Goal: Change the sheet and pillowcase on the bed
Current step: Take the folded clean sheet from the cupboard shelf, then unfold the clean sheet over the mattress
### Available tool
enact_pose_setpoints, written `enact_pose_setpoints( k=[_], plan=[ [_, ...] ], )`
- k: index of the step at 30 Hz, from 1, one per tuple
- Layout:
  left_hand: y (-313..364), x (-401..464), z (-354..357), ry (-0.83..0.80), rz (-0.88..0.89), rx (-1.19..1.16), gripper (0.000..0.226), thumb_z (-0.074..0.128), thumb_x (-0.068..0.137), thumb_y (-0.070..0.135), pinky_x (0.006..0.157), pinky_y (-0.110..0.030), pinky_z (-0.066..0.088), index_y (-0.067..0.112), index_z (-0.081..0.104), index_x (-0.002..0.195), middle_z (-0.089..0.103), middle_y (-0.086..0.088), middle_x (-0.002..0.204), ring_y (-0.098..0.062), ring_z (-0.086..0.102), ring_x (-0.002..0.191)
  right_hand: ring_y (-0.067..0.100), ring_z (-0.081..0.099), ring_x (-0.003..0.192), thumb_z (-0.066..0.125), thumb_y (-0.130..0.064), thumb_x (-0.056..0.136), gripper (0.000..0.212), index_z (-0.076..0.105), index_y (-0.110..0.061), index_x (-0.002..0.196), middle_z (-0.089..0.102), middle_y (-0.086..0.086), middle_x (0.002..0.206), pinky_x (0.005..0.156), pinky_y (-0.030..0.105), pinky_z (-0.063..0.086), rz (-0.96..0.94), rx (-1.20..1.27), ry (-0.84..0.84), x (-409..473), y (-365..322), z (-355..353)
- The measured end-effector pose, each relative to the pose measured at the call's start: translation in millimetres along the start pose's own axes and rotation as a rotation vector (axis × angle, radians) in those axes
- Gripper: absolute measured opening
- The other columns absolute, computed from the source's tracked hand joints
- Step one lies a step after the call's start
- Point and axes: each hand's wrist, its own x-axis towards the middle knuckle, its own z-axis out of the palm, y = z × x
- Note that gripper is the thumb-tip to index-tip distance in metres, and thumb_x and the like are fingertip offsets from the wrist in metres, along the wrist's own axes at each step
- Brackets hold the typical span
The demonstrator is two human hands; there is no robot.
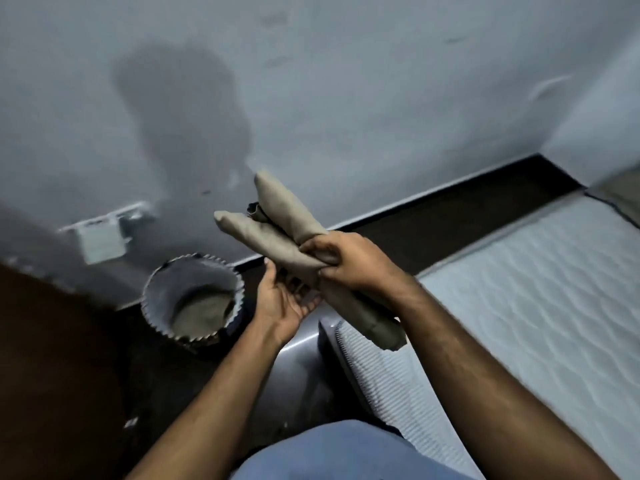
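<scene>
Rolled tan fabric bundle (294,244), likely the bedding, is held in the air between the bare white quilted mattress (519,306) and the round scallop-rimmed basket (194,299). Right hand (349,261) has its fingers clamped around the bundle's middle; left hand (284,299) lies open beneath, fingers apart. Risk: the one-handed grip lets the two loose rolls splay apart, unroll and drop to the dark floor (166,393).

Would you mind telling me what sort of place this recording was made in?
Most likely a bedroom: a bare quilted mattress lies along a plain wall, and a basket holding cloth stands on the floor beside it.
</scene>
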Motion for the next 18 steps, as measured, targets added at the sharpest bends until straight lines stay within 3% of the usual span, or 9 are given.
enact_pose_setpoints(
  k=[3, 6, 9, 11, 14, 18],
  plan=[
    [-17.0, 4.4, 25.8, -0.168, -0.113, 0.087, 0.062, 0.040, 0.097, 0.066, 0.103, -0.054, 0.044, 0.018, 0.069, 0.123, 0.071, -0.007, 0.117, -0.024, 0.067, 0.100, 0.010, 0.059, 0.120, 0.075, -0.041, 0.078, 0.053, 0.060, -0.042, 0.128, 0.063, -0.016, 0.130, 0.098, 0.037, 0.050, 0.147, 0.042, 0.141, -43.7, 13.0, -8.6],
    [-44.4, -0.6, 47.9, -0.344, -0.212, 0.228, 0.062, 0.044, 0.097, 0.063, 0.101, -0.050, 0.048, 0.017, 0.063, 0.135, 0.067, -0.007, 0.130, -0.026, 0.064, 0.118, 0.003, 0.061, 0.117, 0.062, -0.053, 0.088, 0.039, 0.065, -0.037, 0.124, 0.066, -0.018, 0.126, 0.099, 0.037, 0.050, 0.346, 0.224, 0.439, -93.3, 14.1, -10.1],
    [-73.7, -21.4, 69.7, -0.494, -0.268, 0.386, 0.062, 0.047, 0.094, 0.066, 0.110, -0.050, 0.041, 0.024, 0.061, 0.137, 0.065, -0.003, 0.135, -0.023, 0.055, 0.132, -0.002, 0.063, 0.114, 0.063, -0.039, 0.095, 0.027, 0.071, -0.030, 0.119, 0.071, -0.017, 0.118, 0.102, 0.035, 0.051, 0.505, 0.443, 0.780, -146.7, 13.6, -7.9],
    [-91.5, -37.7, 82.4, -0.568, -0.277, 0.462, 0.064, 0.046, 0.092, 0.069, 0.109, -0.048, 0.043, 0.027, 0.060, 0.138, 0.066, 0.001, 0.133, -0.021, 0.056, 0.130, -0.002, 0.063, 0.114, 0.068, -0.027, 0.094, 0.026, 0.072, -0.023, 0.120, 0.072, -0.013, 0.118, 0.106, 0.033, 0.049, 0.573, 0.498, 0.892, -179.6, 12.9, -8.9],
    [-118.6, -72.3, 98.9, -0.705, -0.285, 0.578, 0.056, 0.047, 0.095, 0.063, 0.091, -0.037, 0.052, 0.028, 0.058, 0.138, 0.069, 0.003, 0.128, -0.021, 0.060, 0.124, -0.004, 0.063, 0.114, 0.069, -0.015, 0.092, 0.030, 0.072, -0.020, 0.121, 0.071, -0.012, 0.120, 0.106, 0.024, 0.046, 0.684, 0.498, 1.019, -231.0, 9.0, -8.9],
    [-152.8, -107.3, 108.9, -0.886, -0.212, 0.737, 0.040, 0.061, 0.098, 0.031, 0.073, -0.027, 0.056, 0.035, 0.052, 0.137, 0.072, 0.004, 0.122, -0.012, 0.070, 0.106, -0.003, 0.063, 0.113, 0.066, -0.007, 0.092, 0.031, 0.072, -0.021, 0.119, 0.071, -0.014, 0.119, 0.105, 0.023, 0.048, 0.791, 0.470, 1.141, -279.1, 12.1, -1.5]
  ],
)
